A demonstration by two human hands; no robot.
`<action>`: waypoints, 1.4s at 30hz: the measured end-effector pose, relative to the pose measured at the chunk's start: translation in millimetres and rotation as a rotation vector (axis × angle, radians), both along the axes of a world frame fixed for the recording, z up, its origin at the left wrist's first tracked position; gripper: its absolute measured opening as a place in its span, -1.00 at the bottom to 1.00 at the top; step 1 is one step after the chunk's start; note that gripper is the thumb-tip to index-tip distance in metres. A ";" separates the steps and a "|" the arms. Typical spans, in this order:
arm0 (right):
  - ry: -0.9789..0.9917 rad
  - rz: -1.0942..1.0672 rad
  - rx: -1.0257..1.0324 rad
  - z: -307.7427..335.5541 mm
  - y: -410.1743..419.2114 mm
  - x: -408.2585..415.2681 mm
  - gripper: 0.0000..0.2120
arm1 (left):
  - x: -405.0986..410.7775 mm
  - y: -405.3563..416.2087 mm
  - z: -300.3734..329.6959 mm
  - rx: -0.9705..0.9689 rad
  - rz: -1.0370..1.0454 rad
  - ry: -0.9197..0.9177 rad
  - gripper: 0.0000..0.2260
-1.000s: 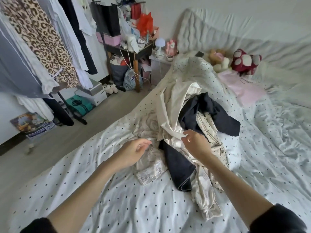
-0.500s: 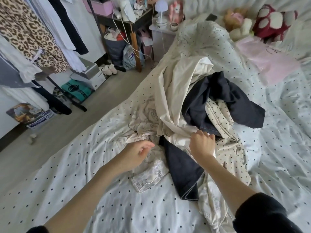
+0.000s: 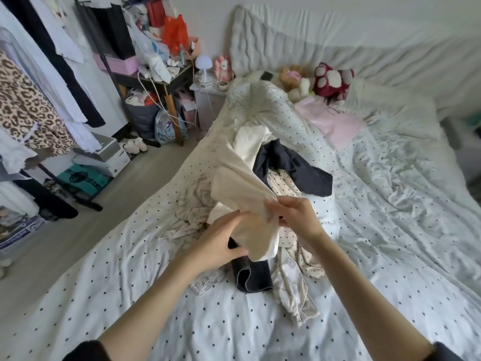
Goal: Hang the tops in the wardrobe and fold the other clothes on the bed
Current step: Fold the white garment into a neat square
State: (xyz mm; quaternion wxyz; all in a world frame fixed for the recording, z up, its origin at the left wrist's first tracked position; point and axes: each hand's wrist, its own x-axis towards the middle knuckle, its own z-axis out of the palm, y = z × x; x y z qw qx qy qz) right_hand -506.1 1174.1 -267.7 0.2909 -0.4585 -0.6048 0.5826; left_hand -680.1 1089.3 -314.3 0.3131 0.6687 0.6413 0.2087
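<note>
Above the bed (image 3: pixel 130 295), with both hands (image 3: pixel 221 244) (image 3: pixel 299 220) pinching the cream garment (image 3: pixel 242 194), lift clear and shake out before sorting.

Clothes pile (image 3: pixel 283 175) on dotted bed (image 3: pixel 161 303)

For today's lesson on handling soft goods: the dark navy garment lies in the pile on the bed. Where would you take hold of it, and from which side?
Probably the near end of the dark navy garment, from the person's side. That end lies flat and exposed on the bed, hem showing; its middle sits under the cream garment held by the left hand and right hand.
</note>
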 end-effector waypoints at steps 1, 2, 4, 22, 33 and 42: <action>0.057 -0.019 -0.055 8.1 -5.9 2.7 -0.76 | 5.2 -3.9 0.9 -0.028 -0.031 0.028 -0.30; 0.080 -0.035 -0.075 17.7 -16.7 7.7 -0.79 | 12.9 -11.9 4.9 -0.038 -0.046 0.042 -0.27; 0.075 -0.055 -0.074 31.9 -39.5 15.0 -0.83 | 25.5 -27.9 16.2 0.051 -0.007 0.017 -0.23; -0.686 -0.180 0.314 85.9 -176.6 128.1 -0.88 | 53.0 -87.9 60.5 0.387 -0.281 0.388 -0.98; -0.919 -0.714 0.368 48.1 -174.4 219.5 -0.78 | 74.6 -101.6 50.6 0.197 -0.206 0.325 -0.87; -1.090 0.051 0.004 -37.0 -195.3 191.7 -0.47 | 112.7 -147.3 1.4 -0.073 -0.401 0.258 -0.89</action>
